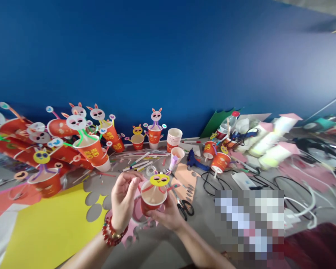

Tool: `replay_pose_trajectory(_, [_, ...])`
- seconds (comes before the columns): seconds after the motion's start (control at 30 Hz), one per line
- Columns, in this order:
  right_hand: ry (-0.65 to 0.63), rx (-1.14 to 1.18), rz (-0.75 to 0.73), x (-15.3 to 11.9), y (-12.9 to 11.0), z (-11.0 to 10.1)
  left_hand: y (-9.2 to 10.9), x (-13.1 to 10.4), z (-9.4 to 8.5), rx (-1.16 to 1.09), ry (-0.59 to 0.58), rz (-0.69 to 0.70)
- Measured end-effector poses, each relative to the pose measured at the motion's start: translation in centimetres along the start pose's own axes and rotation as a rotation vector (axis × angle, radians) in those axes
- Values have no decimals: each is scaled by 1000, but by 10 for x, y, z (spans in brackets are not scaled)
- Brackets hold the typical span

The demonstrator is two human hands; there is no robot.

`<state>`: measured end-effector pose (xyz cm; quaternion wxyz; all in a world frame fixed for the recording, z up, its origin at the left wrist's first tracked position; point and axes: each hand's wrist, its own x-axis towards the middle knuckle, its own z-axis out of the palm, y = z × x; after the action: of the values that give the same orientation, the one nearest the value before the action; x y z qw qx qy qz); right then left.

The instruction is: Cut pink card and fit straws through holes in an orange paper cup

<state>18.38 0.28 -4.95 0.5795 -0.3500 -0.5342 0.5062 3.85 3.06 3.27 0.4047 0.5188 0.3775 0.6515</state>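
My right hand (169,215) holds a red paper cup (152,205) from below and the right side, its open mouth tilted toward me. On the cup's far rim stands a yellow paper animal face (159,180) with small ears. A reddish strip arm (173,186) sticks out to the right. My left hand (124,198), with a red bead bracelet (112,233) on its wrist, is closed at the cup's left rim, thumb and bent fingers near a pinkish strip. What its fingertips hold is not clear. Pink cut-out paper (130,235) lies beneath.
Finished-looking cup animals (88,147) crowd the left and back. Yellow paper sheet (44,228) lies front left. Stacked cups (174,139), a blue glue gun (196,160), scissors (185,207) and a bottle (229,125) stand or lie beyond. Cables (308,213) run at the right.
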Motion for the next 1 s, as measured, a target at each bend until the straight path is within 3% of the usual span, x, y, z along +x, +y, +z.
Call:
replay_pose_trajectory(0.3, [-14,-1,-36,2,-6,2,-6,-3,-2,9,-13,1])
replay_pose_trajectory(0.73, [2,101,77,-1,-3,2,-10,-4,-4,148,-33,-17])
replay_pose_trajectory(1.0, [36,55,91,-1,-2,0,-8,-4,-4,113,-9,-11])
